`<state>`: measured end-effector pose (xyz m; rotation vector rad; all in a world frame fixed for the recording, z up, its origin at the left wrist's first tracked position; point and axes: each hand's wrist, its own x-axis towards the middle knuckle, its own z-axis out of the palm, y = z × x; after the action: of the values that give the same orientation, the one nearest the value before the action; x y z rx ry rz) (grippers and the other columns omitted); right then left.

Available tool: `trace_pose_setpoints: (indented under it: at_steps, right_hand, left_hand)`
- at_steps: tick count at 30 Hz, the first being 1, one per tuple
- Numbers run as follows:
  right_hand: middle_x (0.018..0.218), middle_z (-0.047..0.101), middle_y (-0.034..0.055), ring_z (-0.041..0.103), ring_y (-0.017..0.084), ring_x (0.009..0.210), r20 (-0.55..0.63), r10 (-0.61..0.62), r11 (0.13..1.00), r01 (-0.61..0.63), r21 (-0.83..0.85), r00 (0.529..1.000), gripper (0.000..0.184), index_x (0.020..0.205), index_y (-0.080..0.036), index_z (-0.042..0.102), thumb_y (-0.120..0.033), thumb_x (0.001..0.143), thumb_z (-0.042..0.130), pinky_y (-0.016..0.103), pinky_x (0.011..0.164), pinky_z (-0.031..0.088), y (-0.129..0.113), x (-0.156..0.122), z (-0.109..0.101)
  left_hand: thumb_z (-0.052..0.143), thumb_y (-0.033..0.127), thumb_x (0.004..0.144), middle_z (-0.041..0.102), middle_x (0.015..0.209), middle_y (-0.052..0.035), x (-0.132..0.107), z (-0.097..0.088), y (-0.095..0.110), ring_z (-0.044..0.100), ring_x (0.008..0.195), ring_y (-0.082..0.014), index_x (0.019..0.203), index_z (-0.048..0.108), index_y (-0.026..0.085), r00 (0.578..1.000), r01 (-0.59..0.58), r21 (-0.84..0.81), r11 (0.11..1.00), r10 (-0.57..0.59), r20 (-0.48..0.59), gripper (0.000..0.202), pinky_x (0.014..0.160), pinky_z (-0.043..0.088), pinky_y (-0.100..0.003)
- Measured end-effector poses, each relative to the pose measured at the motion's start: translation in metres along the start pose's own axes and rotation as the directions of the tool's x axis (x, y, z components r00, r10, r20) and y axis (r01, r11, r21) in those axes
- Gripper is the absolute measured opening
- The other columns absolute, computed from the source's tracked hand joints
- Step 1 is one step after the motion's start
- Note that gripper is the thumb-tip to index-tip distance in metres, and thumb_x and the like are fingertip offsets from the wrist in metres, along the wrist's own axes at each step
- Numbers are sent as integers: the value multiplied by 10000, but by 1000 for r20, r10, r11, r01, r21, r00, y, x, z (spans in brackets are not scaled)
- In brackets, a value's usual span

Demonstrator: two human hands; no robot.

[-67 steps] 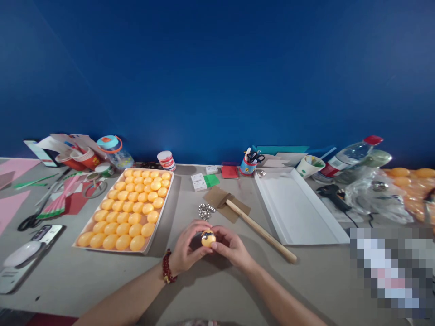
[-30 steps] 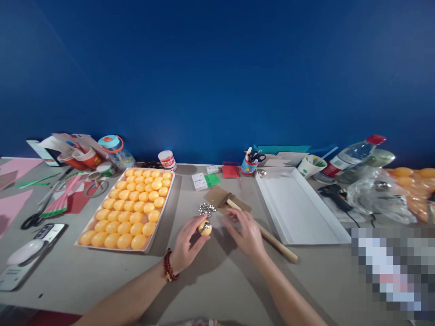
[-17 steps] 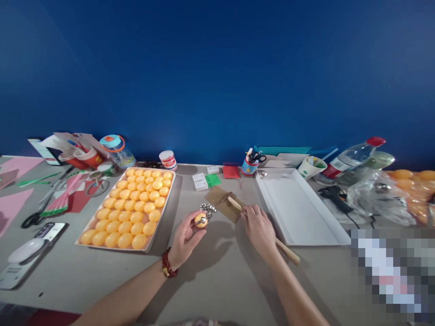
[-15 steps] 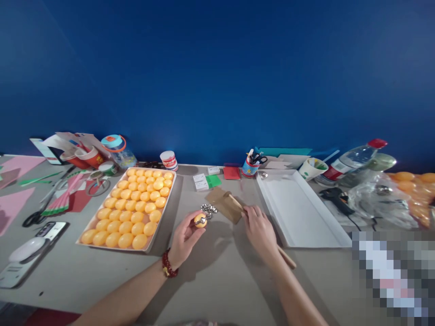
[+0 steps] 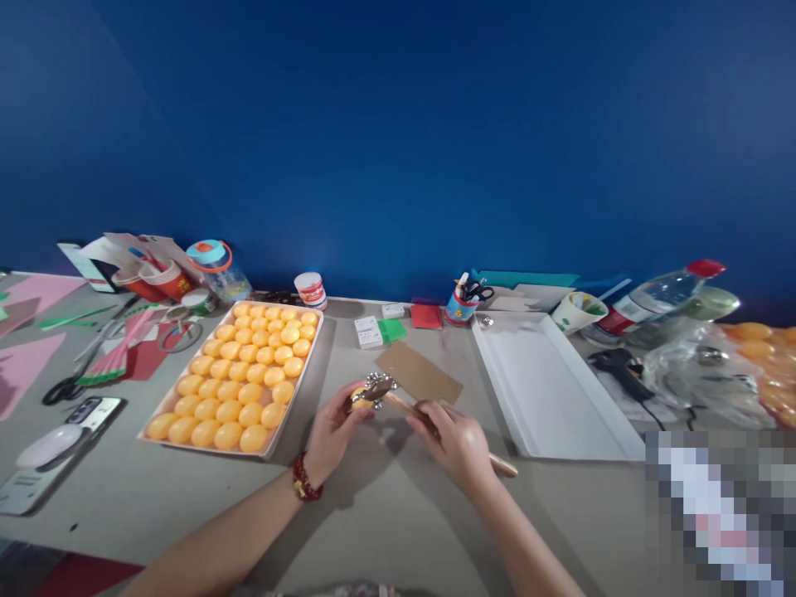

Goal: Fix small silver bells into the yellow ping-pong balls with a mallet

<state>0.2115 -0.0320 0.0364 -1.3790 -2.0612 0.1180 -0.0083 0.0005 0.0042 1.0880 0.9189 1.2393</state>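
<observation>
My left hand (image 5: 334, 433), with a dark red beaded bracelet, pinches an orange ball (image 5: 358, 398) that looks like a ping-pong ball. My right hand (image 5: 453, 439) grips the handle of a wooden-handled tool (image 5: 401, 405), which slants away to the left. Its brownish head lies over the ball and touches or nearly touches it; I cannot make out its exact kind. Small shiny silver pieces (image 5: 381, 381) lie in a pile just behind the ball. Part of the ball is hidden by fingers and the tool's head. A brown cardboard piece (image 5: 423, 375) lies flat beyond my right hand.
On the left stands a shallow box (image 5: 269, 452) of orange balls. A white tray (image 5: 547, 390) lies to the right. Behind are white boxes (image 5: 368, 333), red paper (image 5: 426, 316) and a pen cup (image 5: 461, 308). A glue gun (image 5: 622, 373) and bottle (image 5: 662, 298) stand farther right.
My right hand has lifted the tool off the cardboard and moved it left, so its head is now at the ball. My left hand still holds the ball in nearly the same place.
</observation>
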Motion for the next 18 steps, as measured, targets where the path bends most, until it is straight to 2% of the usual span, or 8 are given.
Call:
trace_pose_setpoints:
  at_steps: [6, 11, 18]
  right_hand:
    - [773, 722, 27, 672, 172, 637, -2, 21, 1000, -21, 20, 1000, 175, 913, -198, 590, -324, 985, 492, 253, 580, 415, -1, -1, 2]
    - [756, 724, 33, 665, 169, 622, -21, 22, 999, -21, 43, 1000, 175, 910, -194, 601, -320, 981, 502, 250, 578, 419, -3, -1, 2]
    - [743, 721, 39, 656, 162, 603, -30, 32, 998, -30, 59, 999, 191, 910, -190, 609, -333, 980, 503, 244, 566, 414, -4, -2, 1]
  left_hand:
    - [734, 290, 793, 699, 1166, -97, 1, -1, -1, 676, 928, -223, 1150, 690, 205, 1000, -2, -2, 1000, 2, 4, 370, 766, 610, -339]
    - [722, 271, 803, 679, 1185, -88, -1, -1, 0, 656, 978, -227, 1170, 680, 220, 999, -27, 48, 998, 26, 18, 373, 816, 606, -363]
    - [730, 296, 795, 686, 1191, -93, 0, 0, 3, 672, 988, -243, 1170, 678, 222, 999, -40, 53, 998, 39, 18, 386, 812, 610, -372]
